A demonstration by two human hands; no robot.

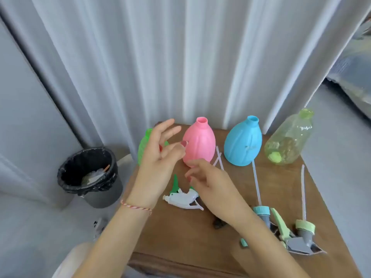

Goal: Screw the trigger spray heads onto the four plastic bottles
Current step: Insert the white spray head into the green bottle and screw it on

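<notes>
Uncapped bottles stand along the back of a small wooden table (176,233): a green bottle (143,147) mostly hidden behind my left hand, a pink bottle (199,142), a blue bottle (243,142) and a clear yellowish bottle (290,137). A white and green spray head (181,198) lies between my hands. Two grey spray heads lie at the right with long tubes, one blue-collared (262,212), one green-collared (305,227). My left hand (158,157) hovers in front of the green bottle, fingers spread, holding nothing. My right hand (210,181) hovers over the white head, fingers loose and empty.
A black-lined grey waste bin (90,177) stands on the floor left of the table. A white curtain (160,67) hangs right behind the bottles. Loose thin tubes (218,159) lie between the pink and blue bottles. A small dark part (217,224) lies under my right wrist.
</notes>
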